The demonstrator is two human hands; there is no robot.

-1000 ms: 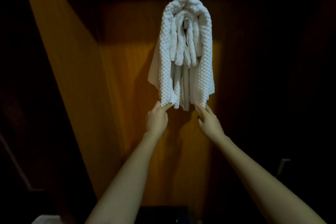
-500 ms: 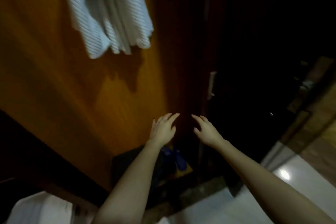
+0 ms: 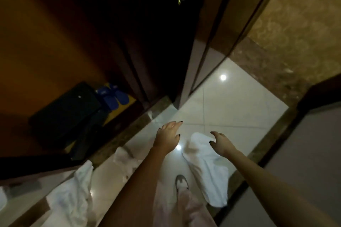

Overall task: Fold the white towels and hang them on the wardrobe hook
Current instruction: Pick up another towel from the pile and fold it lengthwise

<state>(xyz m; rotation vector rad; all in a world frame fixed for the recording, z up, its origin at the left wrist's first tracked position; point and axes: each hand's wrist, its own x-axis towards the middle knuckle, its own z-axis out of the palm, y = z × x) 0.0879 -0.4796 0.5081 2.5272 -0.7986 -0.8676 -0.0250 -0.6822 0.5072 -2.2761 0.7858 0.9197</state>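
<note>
Empty, fingers loosely spread: left hand (image 3: 168,137) and right hand (image 3: 220,143) hover over the floor (image 3: 230,107). Left towel (image 3: 73,195) lies crumpled at lower left. Right towel (image 3: 208,169) lies on the tiles beneath the right hand, beside a shoe (image 3: 181,183).

Dim, motion-blurred wide-angle shot w/ bent edges; lamp glare spots on floor tiles (image 3: 239,97), prob. ceiling lights.
</note>
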